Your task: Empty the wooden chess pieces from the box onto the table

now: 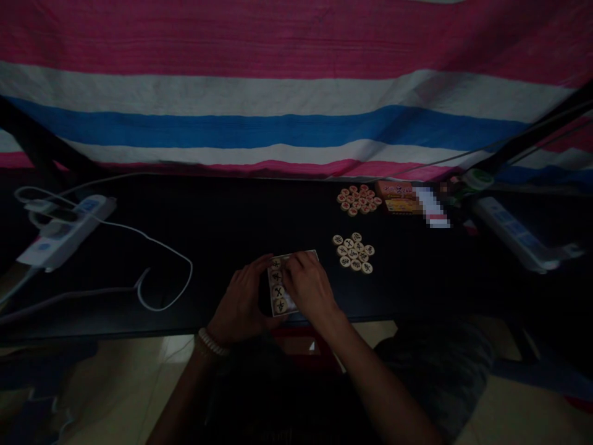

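Note:
My left hand (241,303) curls around the left edge of a pale printed card (290,304), which carries a column of round wooden Chinese chess pieces (278,292). My right hand (308,287) lies over the card, its fingertips at the pieces, and hides most of the card. A cluster of similar pieces with dark characters (354,250) sits on the black table (139,210) to the right. Farther back is a tight group of pieces with reddish characters (356,201). A white beaded bracelet (212,342) circles my left wrist.
Orange-and-yellow boxes (393,198) and a blurred white object (430,207) stand at the back right. White power strips lie at left (65,232) and right (514,235), with a white cable (162,247) looping on the left. A striped cloth (296,123) hangs behind.

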A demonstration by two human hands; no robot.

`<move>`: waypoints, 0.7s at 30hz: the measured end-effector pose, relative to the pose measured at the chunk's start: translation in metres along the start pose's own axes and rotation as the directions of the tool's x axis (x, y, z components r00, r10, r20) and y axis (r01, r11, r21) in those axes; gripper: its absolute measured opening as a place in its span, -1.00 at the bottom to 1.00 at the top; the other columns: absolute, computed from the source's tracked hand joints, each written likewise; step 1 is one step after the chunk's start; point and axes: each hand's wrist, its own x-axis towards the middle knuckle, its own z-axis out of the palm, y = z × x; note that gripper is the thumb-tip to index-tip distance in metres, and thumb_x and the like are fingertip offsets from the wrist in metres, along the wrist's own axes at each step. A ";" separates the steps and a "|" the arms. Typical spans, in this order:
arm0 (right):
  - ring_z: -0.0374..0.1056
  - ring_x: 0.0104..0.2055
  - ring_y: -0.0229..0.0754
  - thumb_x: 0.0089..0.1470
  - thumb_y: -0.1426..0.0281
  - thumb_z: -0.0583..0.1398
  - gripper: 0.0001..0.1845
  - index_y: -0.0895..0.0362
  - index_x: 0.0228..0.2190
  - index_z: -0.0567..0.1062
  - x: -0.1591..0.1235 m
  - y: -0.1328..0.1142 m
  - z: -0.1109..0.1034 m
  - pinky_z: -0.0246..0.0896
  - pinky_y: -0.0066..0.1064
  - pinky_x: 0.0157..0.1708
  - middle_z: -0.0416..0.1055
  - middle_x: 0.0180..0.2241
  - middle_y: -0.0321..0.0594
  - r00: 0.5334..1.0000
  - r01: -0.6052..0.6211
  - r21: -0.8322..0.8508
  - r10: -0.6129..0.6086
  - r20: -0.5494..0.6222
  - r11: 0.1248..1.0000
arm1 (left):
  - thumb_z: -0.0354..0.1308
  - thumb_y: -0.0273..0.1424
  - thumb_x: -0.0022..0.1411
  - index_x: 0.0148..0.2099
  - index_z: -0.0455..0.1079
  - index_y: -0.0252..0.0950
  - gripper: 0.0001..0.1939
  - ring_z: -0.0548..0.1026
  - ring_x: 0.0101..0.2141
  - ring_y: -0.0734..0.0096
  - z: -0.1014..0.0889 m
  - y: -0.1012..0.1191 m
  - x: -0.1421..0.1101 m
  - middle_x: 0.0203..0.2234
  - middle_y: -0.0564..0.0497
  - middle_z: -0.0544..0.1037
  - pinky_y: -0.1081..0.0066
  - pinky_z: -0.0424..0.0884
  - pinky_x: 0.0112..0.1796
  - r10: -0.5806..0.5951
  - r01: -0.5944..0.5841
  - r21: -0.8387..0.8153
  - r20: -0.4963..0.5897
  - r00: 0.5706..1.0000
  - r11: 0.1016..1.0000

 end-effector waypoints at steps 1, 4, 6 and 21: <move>0.42 -0.07 0.05 0.34 0.49 0.18 -0.85 0.11 -0.22 0.57 -0.002 0.001 -0.002 0.44 -0.10 -0.02 0.54 -0.18 -0.03 1.000 -0.008 0.039 0.009 -0.021 0.999 | 0.58 -0.23 -0.04 0.47 -0.05 -0.15 0.18 0.37 0.31 -0.24 0.000 0.000 0.000 0.36 -0.29 0.32 -0.16 0.36 0.22 0.001 -0.001 0.000 -0.002 1.000 1.000; 0.42 -0.07 0.04 0.34 0.43 0.18 -0.87 0.10 -0.17 0.56 -0.012 0.012 -0.014 0.41 -0.10 -0.02 0.54 -0.15 -0.06 0.986 -0.013 0.151 0.038 -0.165 0.988 | 0.57 -0.23 -0.01 0.48 -0.08 -0.15 0.19 0.35 0.32 -0.23 0.001 -0.001 -0.001 0.37 -0.30 0.30 -0.14 0.36 0.23 -0.003 0.003 0.016 0.001 1.000 1.000; 0.41 -0.04 0.05 0.33 0.41 0.19 -0.84 0.08 -0.11 0.56 -0.018 0.027 -0.024 0.38 -0.07 0.02 0.54 -0.11 -0.07 0.958 -0.028 0.156 0.071 -0.276 0.987 | 0.58 -0.23 -0.02 0.48 -0.08 -0.16 0.20 0.36 0.31 -0.23 0.001 -0.001 -0.001 0.37 -0.31 0.30 -0.14 0.36 0.22 -0.004 0.003 0.026 0.011 1.000 1.000; 0.33 0.00 0.10 0.26 0.51 0.20 -0.78 0.16 -0.15 0.65 -0.038 0.074 -0.020 0.38 -0.04 0.01 0.49 0.01 0.03 0.935 -0.145 -0.175 0.077 -0.346 0.974 | 0.61 -0.21 -0.10 0.46 -0.03 -0.19 0.23 0.40 0.27 -0.24 0.002 -0.002 0.000 0.36 -0.31 0.33 -0.16 0.37 0.21 0.013 -0.013 0.017 -0.005 1.000 1.000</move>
